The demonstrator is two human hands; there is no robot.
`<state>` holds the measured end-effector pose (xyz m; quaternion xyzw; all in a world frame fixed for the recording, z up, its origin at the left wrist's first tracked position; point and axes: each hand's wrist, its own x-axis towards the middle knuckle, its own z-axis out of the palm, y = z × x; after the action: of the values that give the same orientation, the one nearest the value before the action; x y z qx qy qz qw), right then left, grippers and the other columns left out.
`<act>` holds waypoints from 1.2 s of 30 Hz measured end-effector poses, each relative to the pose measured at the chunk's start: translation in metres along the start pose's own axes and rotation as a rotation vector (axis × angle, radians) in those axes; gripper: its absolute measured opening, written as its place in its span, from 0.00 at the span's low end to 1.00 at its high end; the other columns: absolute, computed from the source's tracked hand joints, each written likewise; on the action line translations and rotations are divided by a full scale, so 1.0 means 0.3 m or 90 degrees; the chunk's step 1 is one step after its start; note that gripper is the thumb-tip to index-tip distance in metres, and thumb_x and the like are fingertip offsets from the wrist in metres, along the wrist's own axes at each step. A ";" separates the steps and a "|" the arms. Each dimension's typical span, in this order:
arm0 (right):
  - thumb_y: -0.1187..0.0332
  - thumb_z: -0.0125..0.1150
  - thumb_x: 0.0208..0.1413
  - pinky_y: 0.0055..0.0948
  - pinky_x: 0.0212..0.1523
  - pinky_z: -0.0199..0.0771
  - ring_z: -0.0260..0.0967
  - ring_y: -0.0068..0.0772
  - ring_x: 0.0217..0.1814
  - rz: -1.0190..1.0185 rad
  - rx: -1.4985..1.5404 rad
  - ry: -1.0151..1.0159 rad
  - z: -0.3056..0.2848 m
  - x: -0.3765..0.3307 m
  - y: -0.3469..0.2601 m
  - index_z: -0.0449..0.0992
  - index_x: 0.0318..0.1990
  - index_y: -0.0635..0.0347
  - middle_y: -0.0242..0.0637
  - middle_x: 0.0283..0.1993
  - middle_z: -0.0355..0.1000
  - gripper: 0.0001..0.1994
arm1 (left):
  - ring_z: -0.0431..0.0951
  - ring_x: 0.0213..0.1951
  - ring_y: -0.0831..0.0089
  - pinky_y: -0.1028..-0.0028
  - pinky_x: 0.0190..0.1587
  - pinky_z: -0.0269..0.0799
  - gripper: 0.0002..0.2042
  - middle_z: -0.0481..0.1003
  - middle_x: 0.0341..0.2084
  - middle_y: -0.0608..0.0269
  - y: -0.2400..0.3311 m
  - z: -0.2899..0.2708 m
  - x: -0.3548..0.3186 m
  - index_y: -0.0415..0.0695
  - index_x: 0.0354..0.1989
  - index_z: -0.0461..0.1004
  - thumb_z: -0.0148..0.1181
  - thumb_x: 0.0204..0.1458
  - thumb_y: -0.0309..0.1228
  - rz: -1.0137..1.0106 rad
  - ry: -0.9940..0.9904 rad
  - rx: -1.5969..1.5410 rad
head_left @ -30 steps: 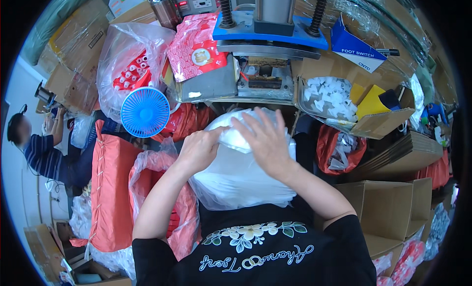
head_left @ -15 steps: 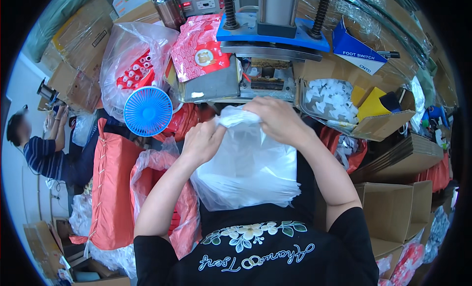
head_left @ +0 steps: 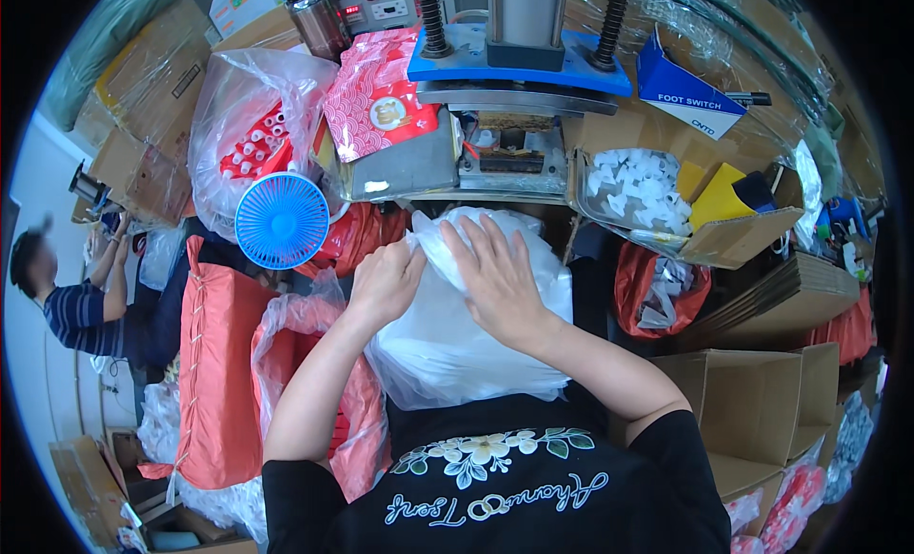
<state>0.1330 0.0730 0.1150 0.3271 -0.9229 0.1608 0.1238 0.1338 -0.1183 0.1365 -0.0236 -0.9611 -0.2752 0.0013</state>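
Now that you have pulled the big white plastic bag (head_left: 457, 335) back down, your left hand (head_left: 386, 280) pinches its top and your right hand (head_left: 495, 273) lies open on it.

Thin, glossy plastic under both hands

The white bag (head_left: 457, 335) is soft, crinkled film with a sheen; the blue fan (head_left: 282, 221) is matt moulded plastic, the press plate (head_left: 519, 70) painted metal, the boxes (head_left: 752, 402) plain brown cardboard.

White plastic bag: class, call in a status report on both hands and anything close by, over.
Left hand gripping white plastic bag near its top. Right hand flat on bag, fingers spread. Blue fan just left, apart from the hands.
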 end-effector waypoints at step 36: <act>0.82 0.58 0.40 0.43 0.44 0.71 0.72 0.46 0.44 -0.243 0.286 0.013 -0.025 0.235 0.217 0.78 0.44 0.56 0.38 0.38 0.76 0.20 | 0.78 0.44 0.48 0.56 0.48 0.71 0.30 0.77 0.37 0.41 0.025 -0.050 0.015 0.40 0.56 0.69 0.62 0.46 0.46 0.031 -0.042 -0.050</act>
<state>0.0388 0.0840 0.1313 0.5125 -0.7847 0.3382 0.0852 0.1294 -0.1197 0.1532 -0.0565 -0.9482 -0.3117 -0.0248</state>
